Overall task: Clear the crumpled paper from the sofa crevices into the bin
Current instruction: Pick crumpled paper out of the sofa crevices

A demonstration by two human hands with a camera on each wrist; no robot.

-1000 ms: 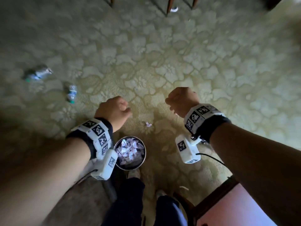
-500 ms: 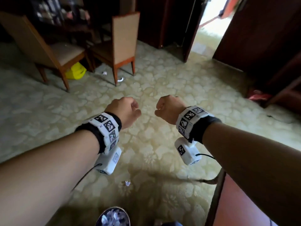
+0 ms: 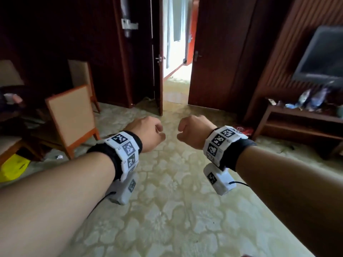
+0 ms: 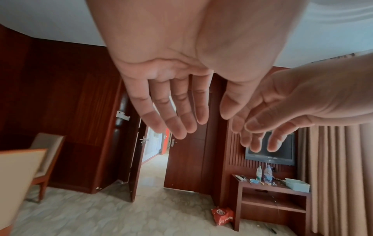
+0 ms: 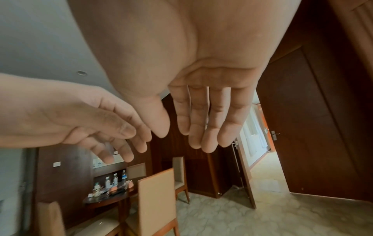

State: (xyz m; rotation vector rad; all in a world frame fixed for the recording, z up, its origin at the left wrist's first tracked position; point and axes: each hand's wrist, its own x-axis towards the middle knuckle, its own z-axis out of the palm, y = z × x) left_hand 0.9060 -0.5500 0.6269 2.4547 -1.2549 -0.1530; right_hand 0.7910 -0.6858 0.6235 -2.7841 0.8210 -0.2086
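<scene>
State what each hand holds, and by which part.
Nothing: the left hand and the right hand are both empty, fingers loose.

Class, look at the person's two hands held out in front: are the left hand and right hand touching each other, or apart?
Apart. The head view shows carpet plainly between the left hand and the right hand.

Dark wood-panelled walls (image 3: 55, 43), pale floral carpet (image 3: 176, 210). Open door (image 3: 157, 58) far centre, bright daylight beyond. Tan wooden chair (image 3: 70, 115) left, yellow bag (image 3: 13, 168) near it. Wall TV (image 3: 323, 52) right above a cluttered wooden side table (image 3: 297, 123). Beige curtains (image 4: 333, 175) far right.
</scene>
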